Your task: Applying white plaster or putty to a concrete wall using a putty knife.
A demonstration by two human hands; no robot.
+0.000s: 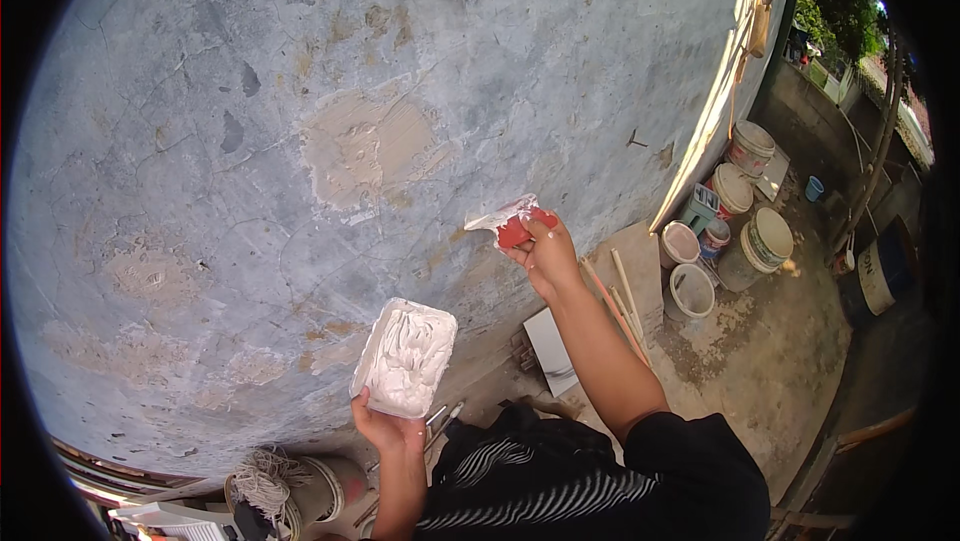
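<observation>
My left hand point(385, 426) holds a rectangular tray point(400, 356) of thick white paste from below, fingers closed on its lower edge. My right hand point(540, 256) grips a red-bodied putty knife point(515, 229), its blade smeared with white paste and held at the grey-blue wall point(200, 41); whether it touches the surface I cannot tell. Up and to the left of the knife is a beige patched area point(370, 146) on the wall. A smaller patch point(150, 276) shows farther left.
Several buckets point(690, 291) stand on the concrete floor point(750, 361) at right, near a blue drum point(880, 271). Long poles point(630, 316) and a white board point(550, 349) lie by the wall's foot. A bucket with stringy pale material point(270, 481) sits at lower left.
</observation>
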